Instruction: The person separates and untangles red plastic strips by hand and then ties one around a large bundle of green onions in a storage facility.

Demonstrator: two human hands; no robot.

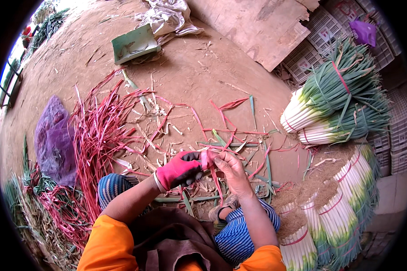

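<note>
Near the middle of the head view, a narrow pinkish-red plastic strip point(216, 182) is held between both hands, above a brown earthen floor point(239, 67) scattered with scraps. The left hand point(180, 172), in a pink-and-black knitted work glove, is closed on the strip's upper part; the bare right hand point(232, 170) pinches it close alongside, thumb against fingers, and a tail hangs below. Whether the strip is looped or knotted there cannot be told. To handle it well, the gloved grip would best be kept firm while the bare fingertips do the finer work, with a steady, even pull, since thin plastic could twist or split if jerked. The loose tail should be kept away from the large tangled heap of red plastic strips point(97, 135) at left, where it could snag. White-stemmed, green-leaved onion bundles point(334, 97) lie at upper right, well apart from the hands.
</note>
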